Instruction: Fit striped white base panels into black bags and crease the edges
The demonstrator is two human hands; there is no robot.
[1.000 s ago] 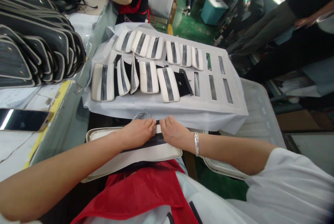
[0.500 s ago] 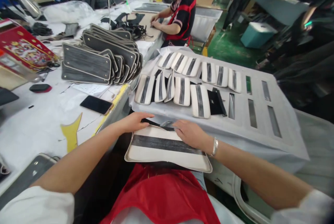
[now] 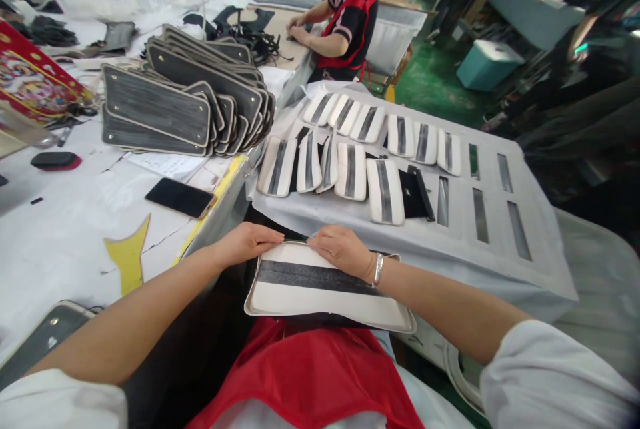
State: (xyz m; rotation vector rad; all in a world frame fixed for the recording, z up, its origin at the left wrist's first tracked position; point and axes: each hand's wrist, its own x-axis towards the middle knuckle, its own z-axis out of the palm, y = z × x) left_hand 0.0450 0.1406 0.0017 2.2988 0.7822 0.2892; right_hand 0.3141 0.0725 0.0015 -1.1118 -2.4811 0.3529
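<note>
A cream panel with a black middle stripe [image 3: 320, 290] lies across my lap over a red apron [image 3: 305, 375]. My left hand [image 3: 245, 243] rests at the panel's far left corner, fingers together and pressing its top edge. At the middle of that edge my right hand [image 3: 340, 250] presses down with curled fingers; a silver bracelet is on that wrist. Just beyond, a white board [image 3: 500, 242] carries two rows of smaller cream striped pieces [image 3: 350, 172] and several empty slots.
A stack of dark grey panels [image 3: 185, 99] sits on the white table at left, with a black phone [image 3: 179, 197] and a yellow template [image 3: 129, 255]. A co-worker in black and red [image 3: 345, 15] works at the far end. A teal bin [image 3: 483, 63] stands on the green floor.
The view dipped slightly. My left hand has slid right along the panel's top edge and my right hand has moved up to that edge; the panel has shifted a little on my lap.
</note>
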